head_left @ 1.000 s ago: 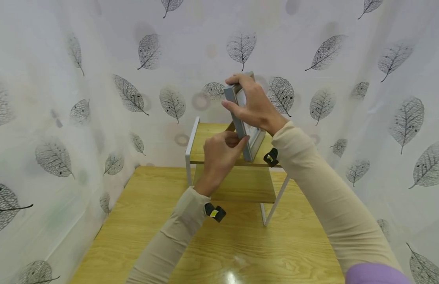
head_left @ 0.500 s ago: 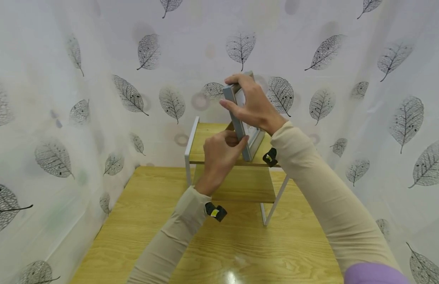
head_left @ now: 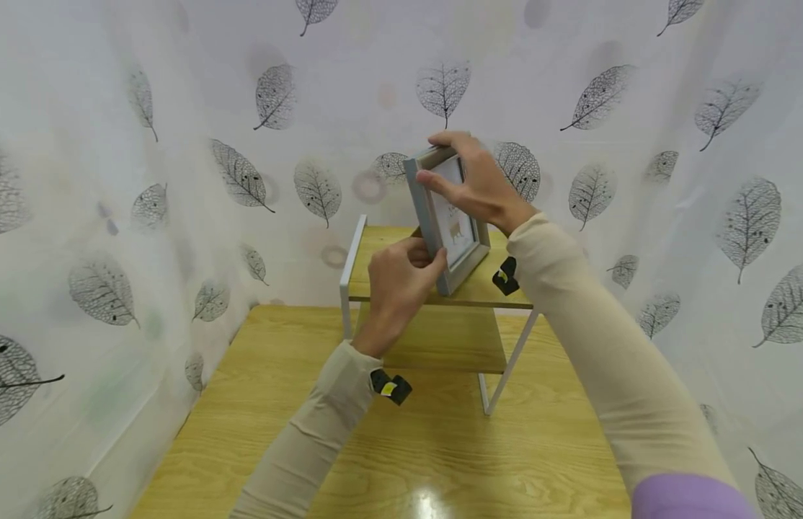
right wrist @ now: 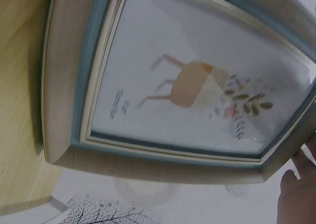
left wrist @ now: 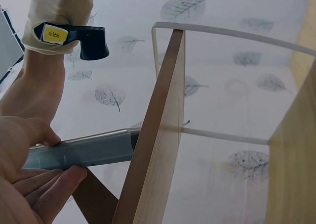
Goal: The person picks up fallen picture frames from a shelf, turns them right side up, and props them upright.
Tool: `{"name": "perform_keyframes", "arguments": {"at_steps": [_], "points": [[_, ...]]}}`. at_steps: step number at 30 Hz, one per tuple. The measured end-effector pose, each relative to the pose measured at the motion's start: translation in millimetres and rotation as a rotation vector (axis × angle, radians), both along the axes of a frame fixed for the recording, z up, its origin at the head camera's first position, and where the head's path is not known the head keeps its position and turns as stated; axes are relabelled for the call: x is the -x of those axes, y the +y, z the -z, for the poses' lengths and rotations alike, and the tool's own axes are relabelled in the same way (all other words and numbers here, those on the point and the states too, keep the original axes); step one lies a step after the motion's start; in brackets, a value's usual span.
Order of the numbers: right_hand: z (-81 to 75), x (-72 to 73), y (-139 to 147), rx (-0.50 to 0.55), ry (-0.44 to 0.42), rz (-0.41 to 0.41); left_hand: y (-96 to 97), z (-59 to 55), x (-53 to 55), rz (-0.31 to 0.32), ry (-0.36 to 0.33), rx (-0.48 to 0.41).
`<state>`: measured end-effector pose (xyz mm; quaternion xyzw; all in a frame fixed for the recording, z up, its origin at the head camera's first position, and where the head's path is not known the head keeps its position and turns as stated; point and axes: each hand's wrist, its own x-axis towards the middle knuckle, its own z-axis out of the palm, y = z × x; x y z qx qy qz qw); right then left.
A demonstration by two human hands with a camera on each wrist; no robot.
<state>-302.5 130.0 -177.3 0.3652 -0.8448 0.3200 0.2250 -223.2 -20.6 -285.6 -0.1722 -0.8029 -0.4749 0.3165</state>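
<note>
A picture frame (head_left: 458, 216) with blue-grey sides and a drawing of an animal (right wrist: 192, 83) stands tilted back on the upper board of a small two-tier shelf (head_left: 369, 252). My left hand (head_left: 401, 285) pinches its lower left side, thumb in front and fingers behind. In the left wrist view the frame's side edge (left wrist: 94, 151) lies between that thumb and the fingers. My right hand (head_left: 482, 180) holds the top, thumb on the front and fingers over the upper edge. Behind the frame a brown support leg (left wrist: 96, 197) slants down to the board.
The shelf has white metal side legs (head_left: 508, 360) and a lower board (head_left: 443, 342). It stands on a wood-grain table (head_left: 298, 432). A leaf-patterned curtain (head_left: 200, 94) closes off the back and sides.
The frame has turned so its front and drawing show more toward the head camera. My right hand has shifted slightly right along the top; my left hand keeps its pinch.
</note>
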Motion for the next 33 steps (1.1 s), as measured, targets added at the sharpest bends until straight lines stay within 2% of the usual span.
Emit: {"name": "perform_keyframes", "arguments": {"at_steps": [5, 9, 15, 21, 33], "points": [[-1.3, 10.1, 9, -0.003, -0.072, 0.051, -1.6, -0.5, 0.7, -0.001, -0.003, 0.007], [-0.1, 18.9, 15, 0.006, -0.078, 0.081, -2.6, -0.6, 1.2, -0.004, -0.01, 0.018], [1.8, 27.7, 20, 0.002, -0.068, 0.132, -5.1, -0.5, 2.3, 0.029, -0.023, 0.008], [0.2, 30.6, 20, -0.004, -0.029, 0.168, -10.1, -1.3, 4.2, 0.023, -0.019, 0.012], [-1.7, 25.1, 26, -0.047, 0.077, 0.268, -19.2, -3.1, 7.8, 0.009, -0.042, 0.009]]}}
